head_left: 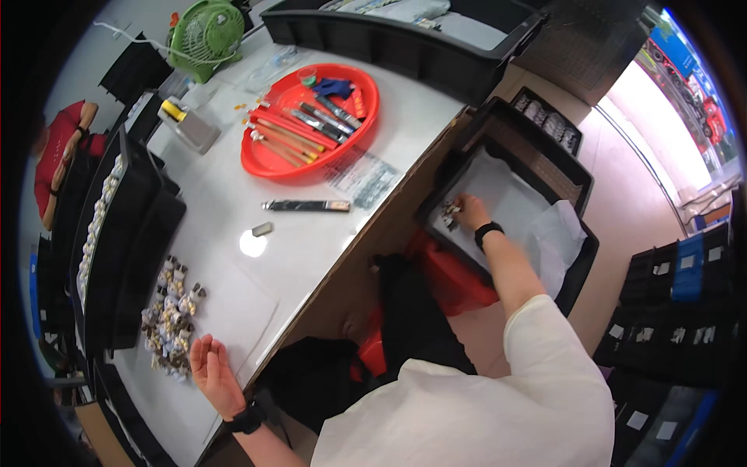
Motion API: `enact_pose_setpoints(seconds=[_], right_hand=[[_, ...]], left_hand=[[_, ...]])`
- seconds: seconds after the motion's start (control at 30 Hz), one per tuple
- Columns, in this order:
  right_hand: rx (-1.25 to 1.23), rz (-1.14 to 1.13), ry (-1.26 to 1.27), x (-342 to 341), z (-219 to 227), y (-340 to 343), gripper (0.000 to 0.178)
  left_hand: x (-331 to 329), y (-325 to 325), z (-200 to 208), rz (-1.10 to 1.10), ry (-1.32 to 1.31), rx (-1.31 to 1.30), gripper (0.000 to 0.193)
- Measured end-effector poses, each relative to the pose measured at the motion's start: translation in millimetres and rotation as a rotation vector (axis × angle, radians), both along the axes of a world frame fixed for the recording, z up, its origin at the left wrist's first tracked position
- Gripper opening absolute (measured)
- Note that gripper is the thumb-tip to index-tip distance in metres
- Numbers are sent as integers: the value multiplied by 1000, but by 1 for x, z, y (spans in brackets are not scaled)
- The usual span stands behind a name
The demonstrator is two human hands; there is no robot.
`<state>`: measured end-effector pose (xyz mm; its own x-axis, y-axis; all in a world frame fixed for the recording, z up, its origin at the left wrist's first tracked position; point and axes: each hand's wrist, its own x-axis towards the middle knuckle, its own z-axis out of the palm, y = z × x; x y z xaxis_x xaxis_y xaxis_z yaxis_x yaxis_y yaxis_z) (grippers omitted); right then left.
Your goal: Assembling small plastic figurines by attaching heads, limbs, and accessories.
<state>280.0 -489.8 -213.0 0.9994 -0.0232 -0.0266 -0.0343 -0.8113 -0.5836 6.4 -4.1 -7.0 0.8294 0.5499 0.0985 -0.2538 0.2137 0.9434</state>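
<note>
My left hand point(215, 378) is open, palm up with fingers slightly bent, at the near edge of the white table. It seems empty. Just beyond its fingertips lies a heap of small white, brown and yellowish figurines point(170, 315). To the right, my right hand point(472, 212) reaches down into a black tray lined with a pale sheet point(498, 187). Its fingers are closed at a small cluster of white-and-brown figurines point(450, 215) lying at the tray's left side. How many pieces the fingers hold is hidden.
A red round tray point(255, 167) holds brushes and tools. A black-handled tool point(307, 206) and a small grey block point(263, 229) lie nearby. Black bins point(128, 257) stand at left, a large black crate point(373, 39) at the back. A green fan point(204, 40) and another person point(58, 163) are far left.
</note>
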Motion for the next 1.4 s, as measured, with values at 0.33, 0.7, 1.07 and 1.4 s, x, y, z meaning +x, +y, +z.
enact_pose_setpoints(seconds=[0.33, 0.7, 1.07, 1.4], right_hand=[[-235, 83, -54, -18, 18, 38, 30], [1194, 610, 211, -125, 209, 208, 10], [1085, 925, 172, -172, 235, 367, 8], [926, 955, 112, -181, 215, 383, 6]], left_hand=[[-13, -11, 18, 24, 37, 87, 23], [-1, -22, 29, -12, 111, 203, 20], [-26, -17, 62, -45, 207, 848, 18], [-48, 72, 89, 257, 462, 1330, 25]])
